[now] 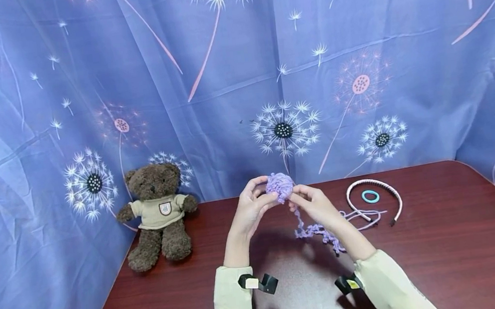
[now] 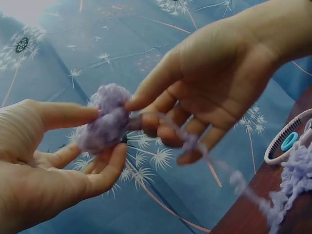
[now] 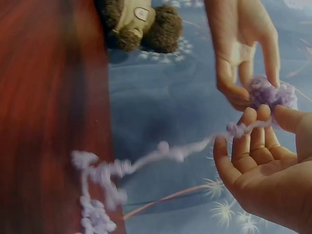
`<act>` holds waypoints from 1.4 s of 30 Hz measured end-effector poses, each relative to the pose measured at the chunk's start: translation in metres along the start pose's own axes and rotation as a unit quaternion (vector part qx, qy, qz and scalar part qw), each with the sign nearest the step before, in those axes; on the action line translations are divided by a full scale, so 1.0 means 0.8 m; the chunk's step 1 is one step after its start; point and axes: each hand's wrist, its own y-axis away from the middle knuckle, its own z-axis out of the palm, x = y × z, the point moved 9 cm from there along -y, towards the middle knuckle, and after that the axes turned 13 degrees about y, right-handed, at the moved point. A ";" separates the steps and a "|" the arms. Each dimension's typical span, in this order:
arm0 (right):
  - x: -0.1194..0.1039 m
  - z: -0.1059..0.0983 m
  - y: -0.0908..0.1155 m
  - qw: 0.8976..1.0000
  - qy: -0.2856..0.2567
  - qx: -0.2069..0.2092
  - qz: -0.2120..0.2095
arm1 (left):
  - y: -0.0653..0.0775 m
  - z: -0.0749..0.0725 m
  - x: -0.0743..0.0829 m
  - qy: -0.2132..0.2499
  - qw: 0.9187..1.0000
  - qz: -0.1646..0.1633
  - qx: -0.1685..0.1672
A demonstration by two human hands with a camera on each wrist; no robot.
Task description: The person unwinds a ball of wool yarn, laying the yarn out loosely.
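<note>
Yarn ball held aloft between two hands

From where I stand, the purple yarn ball is raised above the dark red surface, in front of the blue dandelion-print curtain. The left hand grips it, thumb on one side and fingers on the other, curved part-way round. The right hand is at the ball's opposite side, thumb and forefinger closed in a pinch where the yarn strand leaves it; blur makes it hard to say whether the pinch also takes the ball's edge. Its remaining fingers are loosely bent and spread, the strand passing across them.

The strand descends to a loose tangle of yarn on the surface, by the right forearm. Further right, loose lengths cross one end of a pale headband. Within the headband's curve sits a turquoise ring. A brown teddy bear in a beige shirt sits upright at the left edge.
</note>
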 end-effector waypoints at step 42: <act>0.082 -0.195 0.014 0.965 -0.120 0.233 0.015 | 0.010 -0.075 0.035 -0.044 0.993 0.005 0.110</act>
